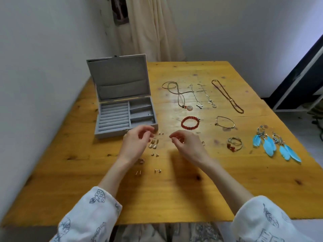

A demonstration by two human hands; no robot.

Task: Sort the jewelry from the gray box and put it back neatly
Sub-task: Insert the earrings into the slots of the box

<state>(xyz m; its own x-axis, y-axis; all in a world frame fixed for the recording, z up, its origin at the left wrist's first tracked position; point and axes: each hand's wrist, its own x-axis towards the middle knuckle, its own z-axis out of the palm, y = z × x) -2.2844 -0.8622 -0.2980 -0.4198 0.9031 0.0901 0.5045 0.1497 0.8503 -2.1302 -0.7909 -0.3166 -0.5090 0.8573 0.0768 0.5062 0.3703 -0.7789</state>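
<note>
No legible text, label, brand, number or sign anywhere in view. Gray box (122,102): plain lining inside the lid and the compartments, no lettering. Sleeves (90,215): printed with line drawings only, no words. Bench (174,198): bare wood grain and knots, nothing written on it. The jewelry pieces are too small to show any marking.

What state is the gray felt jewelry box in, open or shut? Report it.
Open. The gray felt jewelry box has its lid standing upright behind the tray, exposing the ring rolls and side compartments.
</note>
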